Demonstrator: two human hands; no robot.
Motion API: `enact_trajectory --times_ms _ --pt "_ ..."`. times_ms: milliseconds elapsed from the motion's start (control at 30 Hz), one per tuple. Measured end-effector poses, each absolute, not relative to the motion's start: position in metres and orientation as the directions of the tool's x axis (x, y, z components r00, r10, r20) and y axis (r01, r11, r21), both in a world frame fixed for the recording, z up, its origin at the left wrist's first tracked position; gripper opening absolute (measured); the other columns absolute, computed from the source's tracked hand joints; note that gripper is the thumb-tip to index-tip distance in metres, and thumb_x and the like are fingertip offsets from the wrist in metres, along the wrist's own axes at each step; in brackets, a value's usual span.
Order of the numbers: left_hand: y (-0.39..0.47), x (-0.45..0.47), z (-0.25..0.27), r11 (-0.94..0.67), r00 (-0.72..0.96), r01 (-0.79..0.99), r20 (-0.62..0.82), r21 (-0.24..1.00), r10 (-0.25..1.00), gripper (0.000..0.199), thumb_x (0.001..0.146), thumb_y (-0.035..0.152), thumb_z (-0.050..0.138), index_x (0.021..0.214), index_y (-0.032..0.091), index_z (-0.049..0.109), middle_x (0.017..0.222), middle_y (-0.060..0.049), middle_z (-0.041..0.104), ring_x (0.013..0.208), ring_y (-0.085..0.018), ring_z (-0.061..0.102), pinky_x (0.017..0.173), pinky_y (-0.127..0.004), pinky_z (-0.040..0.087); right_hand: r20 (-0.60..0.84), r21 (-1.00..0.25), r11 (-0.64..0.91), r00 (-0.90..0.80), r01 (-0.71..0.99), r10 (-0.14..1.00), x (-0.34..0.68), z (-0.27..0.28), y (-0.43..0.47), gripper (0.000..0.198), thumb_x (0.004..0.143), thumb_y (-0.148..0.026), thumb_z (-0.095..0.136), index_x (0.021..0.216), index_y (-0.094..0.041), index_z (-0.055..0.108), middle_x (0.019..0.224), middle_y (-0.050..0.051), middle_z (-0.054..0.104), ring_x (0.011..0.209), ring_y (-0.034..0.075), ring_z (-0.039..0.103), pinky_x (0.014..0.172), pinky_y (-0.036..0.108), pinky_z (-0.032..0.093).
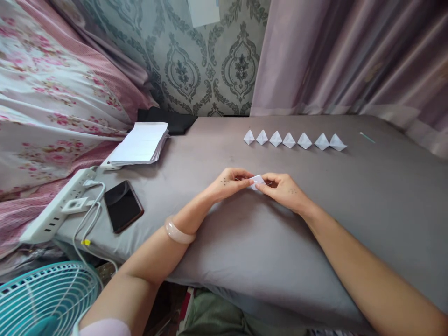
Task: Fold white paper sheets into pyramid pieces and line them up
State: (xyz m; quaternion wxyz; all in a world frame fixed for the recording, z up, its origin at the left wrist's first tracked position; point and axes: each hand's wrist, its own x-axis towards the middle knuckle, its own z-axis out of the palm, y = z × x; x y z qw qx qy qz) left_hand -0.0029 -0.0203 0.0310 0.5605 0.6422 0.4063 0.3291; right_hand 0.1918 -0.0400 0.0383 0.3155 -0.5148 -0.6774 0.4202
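A small piece of folded white paper is held up just above the grey cloth, between my two hands. My left hand pinches its left side between thumb and fingers. On the other side, my right hand pinches the right edge, with the thumb in front. Part of the paper is covered by my fingertips. Beyond my hands, several folded white paper boats stand in a row across the far part of the table.
A stack of white paper lies at the back left, near a black phone. Left of the phone runs a white power strip with cables. A fan stands at lower left. A cotton swab lies far right on the grey-covered table.
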Motion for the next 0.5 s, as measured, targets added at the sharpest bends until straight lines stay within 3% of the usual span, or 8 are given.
enact_trajectory --times_ms 133,333,433,500 --pt "-0.018 -0.005 0.03 -0.269 0.501 0.292 0.093 0.918 0.86 0.029 0.082 0.038 0.065 0.088 0.011 0.072 0.077 -0.005 0.065 0.067 -0.011 0.055 0.06 -0.023 0.041 0.113 -0.857 0.238 -0.284 0.458 0.952 0.193 0.034 -0.038 0.018 0.077 -0.034 0.062 0.081 -0.02 0.073 0.081 0.001 0.07 0.072 0.015 0.06 0.068 0.028 0.046" --pt "-0.009 0.001 0.019 -0.638 0.457 0.395 0.461 0.661 0.761 0.019 0.087 0.028 0.06 0.084 0.015 0.074 0.086 -0.007 0.069 0.078 -0.014 0.06 0.073 -0.026 0.046 0.303 -0.717 0.363 -0.203 0.595 0.931 0.193 0.023 -0.034 0.015 0.079 -0.03 0.065 0.091 -0.024 0.073 0.086 0.001 0.07 0.08 0.017 0.063 0.071 0.028 0.045" --pt "-0.004 0.0 0.012 -0.753 0.496 0.422 0.567 0.505 0.658 0.025 0.092 0.031 0.054 0.094 0.016 0.073 0.092 -0.01 0.07 0.081 -0.016 0.06 0.078 -0.028 0.047 0.445 -0.594 0.457 -0.202 0.663 0.872 0.194 0.019 -0.034 0.015 0.085 -0.029 0.06 0.092 -0.025 0.072 0.093 0.002 0.071 0.086 0.017 0.063 0.073 0.028 0.045" --pt "-0.003 -0.001 0.011 -0.786 0.537 0.464 0.576 0.408 0.616 0.029 0.095 0.031 0.047 0.099 0.016 0.071 0.096 -0.01 0.07 0.082 -0.016 0.059 0.081 -0.029 0.048 0.525 -0.445 0.51 -0.247 0.736 0.815 0.194 0.018 -0.034 0.022 0.092 -0.03 0.051 0.092 -0.024 0.072 0.094 0.004 0.07 0.089 0.018 0.06 0.077 0.029 0.043"
